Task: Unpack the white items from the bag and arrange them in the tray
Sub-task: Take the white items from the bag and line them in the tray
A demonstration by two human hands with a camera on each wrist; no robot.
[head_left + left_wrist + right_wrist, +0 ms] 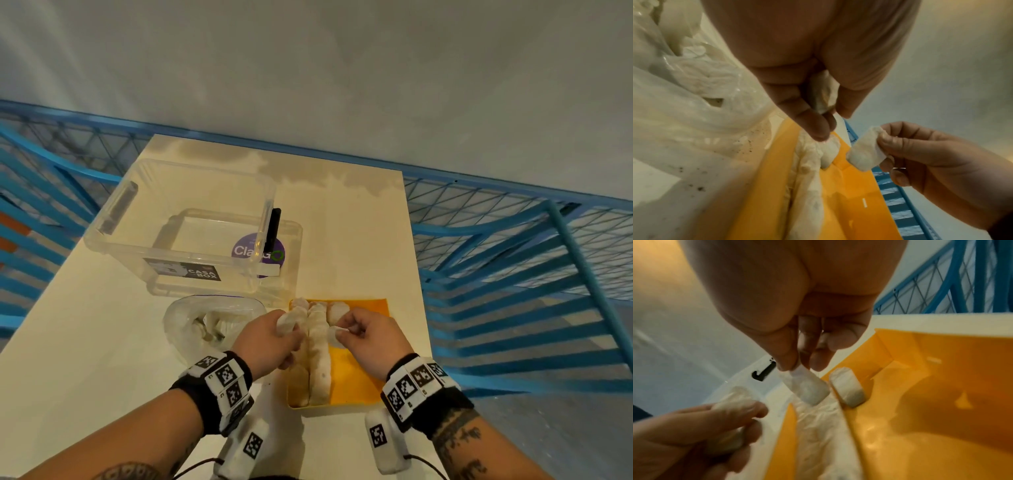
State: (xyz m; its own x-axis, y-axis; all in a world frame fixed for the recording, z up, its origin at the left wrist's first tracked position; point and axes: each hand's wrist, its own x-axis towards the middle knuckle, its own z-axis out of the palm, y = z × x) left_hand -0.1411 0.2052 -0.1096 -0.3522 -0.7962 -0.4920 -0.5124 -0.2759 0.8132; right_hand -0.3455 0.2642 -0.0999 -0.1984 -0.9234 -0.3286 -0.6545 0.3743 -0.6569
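Over the shallow yellow plastic tray, both my hands hold small white wrapped pads.
My left hand grips 1 pad; my right hand pinches another above the tray's bare part. 2 rows of pads fill its left side, beside the crumpled clear plastic bag.

Readable text, head view only:
- Clear plastic storage box, front wall: dark label with white "CASA BOX".
- Purple round sticker at the box's right end, seen through the plastic: white "Cla", then letters hidden behind the box edge, then a green "O".
- Wristbands on both arms: black-and-white square code markers, no letters or numbers.

Wrist views: a black mark on the clear box, unreadable.
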